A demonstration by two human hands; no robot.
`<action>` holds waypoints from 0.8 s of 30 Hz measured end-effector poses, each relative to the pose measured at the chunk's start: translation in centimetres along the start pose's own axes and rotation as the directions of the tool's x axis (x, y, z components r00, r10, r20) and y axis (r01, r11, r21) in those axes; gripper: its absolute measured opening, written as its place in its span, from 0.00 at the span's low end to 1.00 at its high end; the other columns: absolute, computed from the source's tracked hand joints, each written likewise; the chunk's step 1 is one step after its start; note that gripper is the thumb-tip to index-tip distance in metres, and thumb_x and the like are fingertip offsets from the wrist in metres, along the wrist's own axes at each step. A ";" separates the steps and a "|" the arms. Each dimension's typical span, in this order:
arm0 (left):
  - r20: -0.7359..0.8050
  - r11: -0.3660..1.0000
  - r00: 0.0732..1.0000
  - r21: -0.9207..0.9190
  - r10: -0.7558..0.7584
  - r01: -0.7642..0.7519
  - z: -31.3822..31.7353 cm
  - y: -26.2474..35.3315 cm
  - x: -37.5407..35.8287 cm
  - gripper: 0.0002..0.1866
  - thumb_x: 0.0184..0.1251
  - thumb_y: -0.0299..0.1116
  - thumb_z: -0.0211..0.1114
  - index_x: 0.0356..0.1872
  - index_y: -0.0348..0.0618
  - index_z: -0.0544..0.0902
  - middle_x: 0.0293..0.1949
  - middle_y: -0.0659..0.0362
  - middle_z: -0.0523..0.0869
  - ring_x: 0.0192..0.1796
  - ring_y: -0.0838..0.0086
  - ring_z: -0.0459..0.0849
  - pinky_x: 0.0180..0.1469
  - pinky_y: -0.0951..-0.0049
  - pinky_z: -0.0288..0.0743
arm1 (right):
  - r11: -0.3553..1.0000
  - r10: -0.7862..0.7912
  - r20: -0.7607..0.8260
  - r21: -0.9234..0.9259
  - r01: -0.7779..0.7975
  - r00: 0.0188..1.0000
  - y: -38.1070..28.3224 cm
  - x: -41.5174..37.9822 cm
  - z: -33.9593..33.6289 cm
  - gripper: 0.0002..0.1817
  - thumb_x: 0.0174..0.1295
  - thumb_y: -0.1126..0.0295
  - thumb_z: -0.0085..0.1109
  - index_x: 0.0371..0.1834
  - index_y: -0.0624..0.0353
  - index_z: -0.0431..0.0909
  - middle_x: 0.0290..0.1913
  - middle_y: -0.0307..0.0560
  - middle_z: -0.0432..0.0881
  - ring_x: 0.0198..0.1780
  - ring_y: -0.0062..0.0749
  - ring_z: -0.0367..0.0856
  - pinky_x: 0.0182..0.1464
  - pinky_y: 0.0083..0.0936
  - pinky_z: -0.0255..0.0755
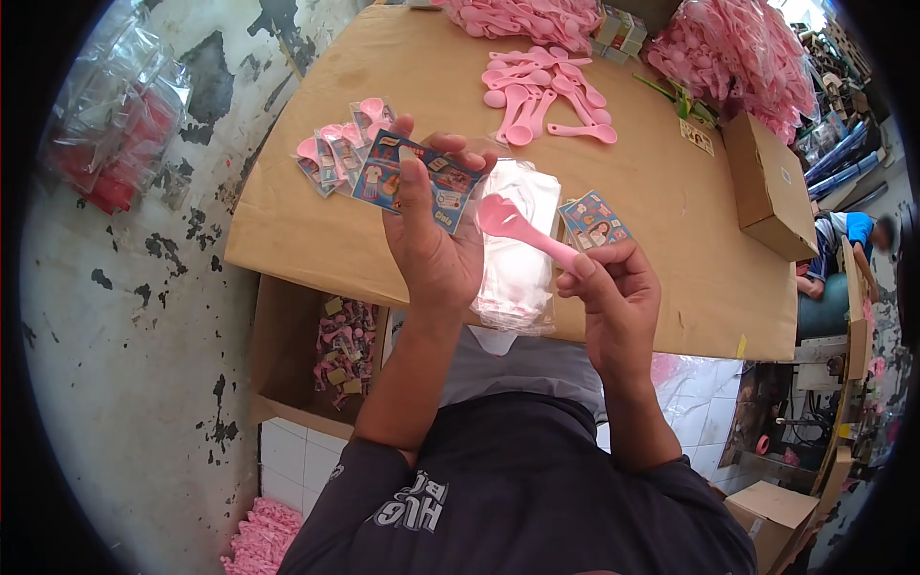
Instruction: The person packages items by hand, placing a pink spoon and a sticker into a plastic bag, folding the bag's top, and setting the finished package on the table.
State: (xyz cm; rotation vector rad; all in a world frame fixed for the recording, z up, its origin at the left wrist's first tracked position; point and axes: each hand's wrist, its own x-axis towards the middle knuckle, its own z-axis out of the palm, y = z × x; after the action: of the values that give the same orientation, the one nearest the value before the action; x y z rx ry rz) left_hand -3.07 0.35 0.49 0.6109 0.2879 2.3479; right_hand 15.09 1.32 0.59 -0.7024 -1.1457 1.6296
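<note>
My left hand [436,240] grips a printed card [417,187], thumb across its face; clear plastic seems to lie around it, though its edges are hard to make out. In my right hand [621,302] is a pink plastic spoon [527,232], pinched by the handle end, its bowl pointing left near my left palm. Below both hands lies a stack of clear plastic bags [517,278]. Close to my right hand sits a printed card pile [596,222]. Several bagged spoons with cards [340,155] lie beyond my left hand.
Loose pink spoons [551,91] are spread on the brown table [671,297]. Big heaps of spoons [733,57] stand behind. A cardboard box [767,187] is at the right edge, an open carton [287,335] below left. Another person [853,235] is at far right.
</note>
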 end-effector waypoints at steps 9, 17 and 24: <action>-0.047 0.999 0.998 -0.013 -0.043 0.043 -0.1 -0.6 -0.2 0.27 0.82 0.42 0.58 0.72 0.44 0.63 0.50 0.54 0.82 0.49 0.69 0.84 0.63 0.54 0.81 | 0.989 -0.036 0.014 -0.142 0.037 0.999 0.7 0.0 -0.7 0.07 0.70 0.75 0.66 0.42 0.63 0.76 0.37 0.47 0.85 0.38 0.26 0.87 0.44 0.23 0.82; 0.004 0.997 0.999 0.055 -0.055 0.054 0.1 -1.7 -1.0 0.26 0.83 0.42 0.57 0.73 0.43 0.62 0.49 0.53 0.81 0.50 0.70 0.84 0.65 0.52 0.80 | 1.000 0.015 0.001 -0.020 -0.015 1.000 0.5 0.1 0.0 0.07 0.70 0.75 0.66 0.41 0.63 0.76 0.36 0.45 0.85 0.37 0.23 0.86 0.44 0.22 0.81; 0.019 0.997 1.000 0.068 0.019 -0.021 -0.1 -1.0 -0.4 0.26 0.83 0.39 0.56 0.74 0.42 0.61 0.52 0.52 0.82 0.52 0.68 0.84 0.66 0.52 0.80 | 0.995 0.048 0.020 -0.089 -0.046 0.999 0.8 0.0 -1.1 0.07 0.70 0.75 0.66 0.42 0.63 0.76 0.36 0.44 0.85 0.36 0.22 0.85 0.43 0.21 0.81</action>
State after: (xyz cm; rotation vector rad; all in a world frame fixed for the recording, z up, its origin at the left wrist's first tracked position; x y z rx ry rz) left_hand -2.27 0.81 -0.15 0.6708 0.3566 2.3583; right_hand 15.72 1.60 -0.52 -0.7745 -1.2317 1.6373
